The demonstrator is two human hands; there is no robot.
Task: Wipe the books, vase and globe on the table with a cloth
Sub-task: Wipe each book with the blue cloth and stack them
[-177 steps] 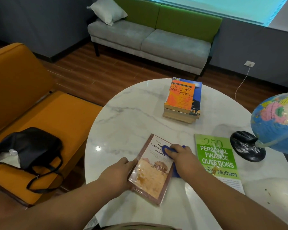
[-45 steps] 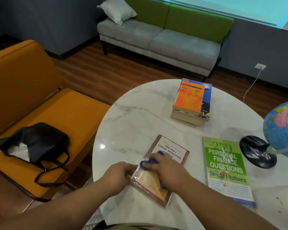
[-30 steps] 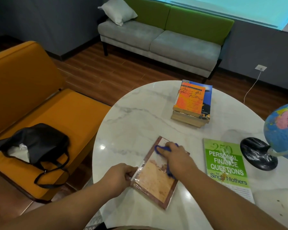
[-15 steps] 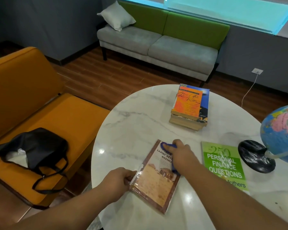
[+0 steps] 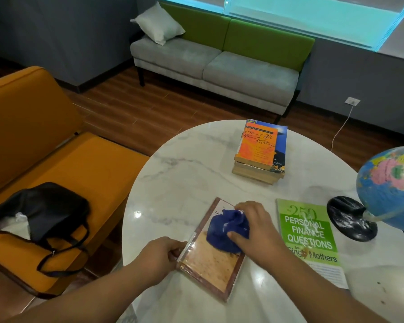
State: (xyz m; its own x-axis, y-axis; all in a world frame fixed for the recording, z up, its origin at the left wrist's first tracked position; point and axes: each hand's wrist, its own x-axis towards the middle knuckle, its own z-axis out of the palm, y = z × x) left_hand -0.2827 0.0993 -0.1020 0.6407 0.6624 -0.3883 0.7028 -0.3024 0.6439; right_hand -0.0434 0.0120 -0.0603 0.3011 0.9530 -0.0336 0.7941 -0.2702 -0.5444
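A brown paperback (image 5: 210,266) lies on the round white marble table (image 5: 184,173). My left hand (image 5: 160,255) grips its left edge. My right hand (image 5: 254,227) holds a bunched blue cloth (image 5: 224,231) against the upper part of the cover. To the right lies a green book (image 5: 308,238). A stack of books (image 5: 260,152) with an orange cover on top sits farther back. The globe (image 5: 390,187) on its black base (image 5: 350,220) stands at the right edge. A pale rounded object (image 5: 387,292), perhaps the vase, shows at the bottom right.
An orange sofa (image 5: 56,159) stands left of the table with a black bag (image 5: 40,210) on its seat. A grey and green sofa (image 5: 219,64) with a white pillow (image 5: 156,24) is across the wooden floor. A white cable (image 5: 341,129) hangs from a wall socket.
My right hand has slid the cloth back down from the top of the brown book toward its middle. The cloth now bunches up more to the hand's left. My left hand keeps its grip.
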